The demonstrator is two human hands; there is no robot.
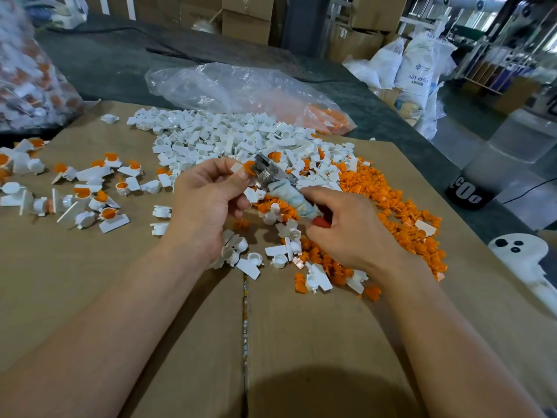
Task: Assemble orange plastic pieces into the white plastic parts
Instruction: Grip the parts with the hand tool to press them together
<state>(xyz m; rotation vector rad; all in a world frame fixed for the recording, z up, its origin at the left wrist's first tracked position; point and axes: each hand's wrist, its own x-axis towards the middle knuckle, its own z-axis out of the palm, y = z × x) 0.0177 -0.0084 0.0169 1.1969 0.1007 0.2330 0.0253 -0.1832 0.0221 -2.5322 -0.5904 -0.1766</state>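
**Both grips loaded over the surface**

Left grip (208,203) pinches a white part (236,168) carrying an orange piece (248,167), fingers curled, palm turned inward. Right grip (346,230) curls round the cloth-wrapped handle of a metal tool (268,173), whose head sits right against that orange piece. Both are raised above the loose piles on the cardboard surface (120,297).

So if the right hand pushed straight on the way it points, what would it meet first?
Probably the orange piece pinched in the left hand. The right hand grips a wrapped tool aimed up-left, and its metal head looks right beside that piece, though depth is unclear from one view.
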